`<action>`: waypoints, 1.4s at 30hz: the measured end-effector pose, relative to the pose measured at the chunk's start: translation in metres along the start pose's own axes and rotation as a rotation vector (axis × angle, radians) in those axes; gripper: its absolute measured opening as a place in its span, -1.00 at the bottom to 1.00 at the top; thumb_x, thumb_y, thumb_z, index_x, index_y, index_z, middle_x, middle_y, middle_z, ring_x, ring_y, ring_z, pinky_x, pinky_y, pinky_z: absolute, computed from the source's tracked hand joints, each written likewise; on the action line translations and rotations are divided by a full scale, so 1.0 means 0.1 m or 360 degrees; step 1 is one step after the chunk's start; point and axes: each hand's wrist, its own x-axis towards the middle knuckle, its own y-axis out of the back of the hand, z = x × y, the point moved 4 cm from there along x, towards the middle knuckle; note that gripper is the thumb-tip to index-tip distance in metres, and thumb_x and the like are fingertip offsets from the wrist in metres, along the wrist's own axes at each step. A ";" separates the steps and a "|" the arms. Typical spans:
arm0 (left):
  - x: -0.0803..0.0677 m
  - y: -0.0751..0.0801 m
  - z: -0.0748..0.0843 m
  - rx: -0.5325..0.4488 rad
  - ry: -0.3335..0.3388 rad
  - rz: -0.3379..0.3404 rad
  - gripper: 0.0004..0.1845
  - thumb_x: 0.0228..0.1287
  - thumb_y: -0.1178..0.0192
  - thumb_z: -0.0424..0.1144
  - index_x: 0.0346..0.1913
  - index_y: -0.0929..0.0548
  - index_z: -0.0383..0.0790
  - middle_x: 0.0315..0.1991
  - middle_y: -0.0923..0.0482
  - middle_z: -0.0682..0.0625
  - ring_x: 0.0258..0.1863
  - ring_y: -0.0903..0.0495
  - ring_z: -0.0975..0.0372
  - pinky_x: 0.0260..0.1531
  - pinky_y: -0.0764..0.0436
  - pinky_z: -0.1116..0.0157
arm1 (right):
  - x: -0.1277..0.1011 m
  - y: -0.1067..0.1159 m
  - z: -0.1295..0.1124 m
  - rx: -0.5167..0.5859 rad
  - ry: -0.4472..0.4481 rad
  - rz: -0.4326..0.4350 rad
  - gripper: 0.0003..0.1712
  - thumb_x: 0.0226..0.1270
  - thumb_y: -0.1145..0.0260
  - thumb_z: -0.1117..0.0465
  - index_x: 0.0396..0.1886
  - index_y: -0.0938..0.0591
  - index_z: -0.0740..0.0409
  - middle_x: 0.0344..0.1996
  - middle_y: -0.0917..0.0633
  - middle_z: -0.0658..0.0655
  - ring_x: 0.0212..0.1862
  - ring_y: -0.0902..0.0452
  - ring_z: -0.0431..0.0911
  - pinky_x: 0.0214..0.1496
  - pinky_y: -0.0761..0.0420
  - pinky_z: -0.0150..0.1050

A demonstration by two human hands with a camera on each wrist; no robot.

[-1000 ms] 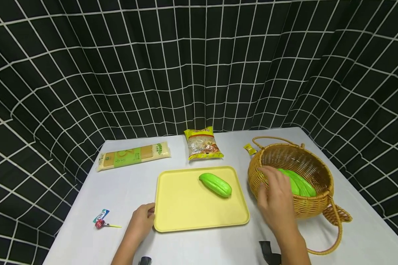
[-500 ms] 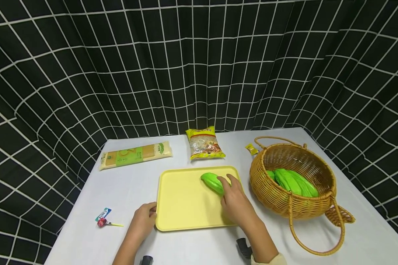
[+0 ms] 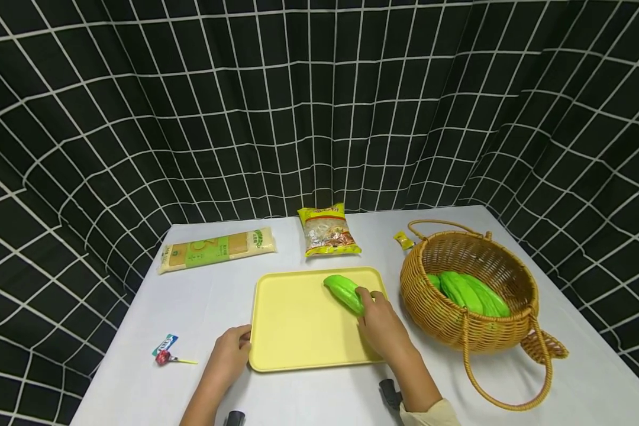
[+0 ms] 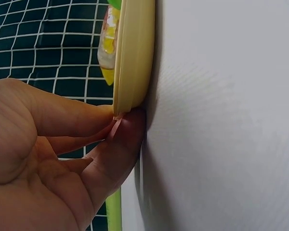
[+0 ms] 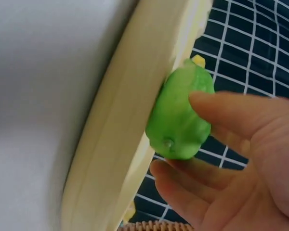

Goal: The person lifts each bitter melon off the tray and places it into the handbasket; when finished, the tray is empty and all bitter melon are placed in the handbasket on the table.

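Observation:
A pale yellow tray [image 3: 298, 331] lies on the white table. At its left edge my left hand [image 3: 231, 357] pinches the rim; in the left wrist view the thumb and a finger of this hand [image 4: 62, 154] meet at the tray's edge [image 4: 135, 53]. A green ribbed gourd [image 3: 345, 291] lies at the tray's right side. My right hand [image 3: 382, 326] grips its near end. The right wrist view has the thumb of that hand [image 5: 241, 159] on one side of the gourd [image 5: 180, 113] and the fingers at the other.
Right of the tray stands a wicker basket [image 3: 442, 328] with more green vegetables [image 3: 471, 293] inside; its handle hangs in front. Behind are a noodle pack [image 3: 218, 249], a yellow snack bag [image 3: 329, 231] and a small yellow packet [image 3: 403, 239]. A lollipop [image 3: 163, 357] and small blue packet [image 3: 165, 344] lie left.
My right hand has come from over the basket leftward to the tray and closed on the gourd, which has shifted slightly. My left hand stays at the tray's rim.

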 end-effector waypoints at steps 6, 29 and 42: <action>0.02 0.00 0.00 -0.0004 0.0004 0.0006 -0.59 0.25 -0.13 -0.49 0.16 -0.51 -0.54 -0.11 -0.63 -0.18 -0.15 -0.62 0.10 -0.14 -0.66 0.12 | 0.08 0.01 0.00 0.0014 -0.0035 0.0037 -0.46 0.26 -0.31 0.42 0.23 -0.42 0.20 -0.06 -0.57 0.44 -0.37 -0.64 0.11 -0.47 -0.64 -0.18; 0.01 0.02 0.02 -0.0030 -0.0033 -0.0026 -0.58 0.28 -0.09 -0.50 0.19 -0.47 -0.58 -0.05 -0.61 -0.25 -0.06 -0.62 -0.01 -0.08 -0.65 0.06 | -0.50 1.04 -0.01 0.0283 -0.0032 0.0743 -0.42 0.25 -0.32 0.41 0.27 -0.42 0.26 0.05 -0.55 0.43 0.04 -0.55 0.28 -0.06 -0.61 0.19; 0.01 0.06 -0.01 -0.0032 -0.0019 -0.0018 -0.58 0.28 -0.08 -0.50 0.20 -0.45 -0.58 -0.02 -0.61 -0.28 0.00 -0.61 -0.09 -0.03 -0.64 0.03 | -0.56 1.25 0.61 0.0158 -0.0521 0.0876 -0.47 0.39 -0.19 0.35 0.33 -0.38 0.29 0.21 -0.40 0.50 0.16 -0.38 0.44 0.04 -0.47 0.36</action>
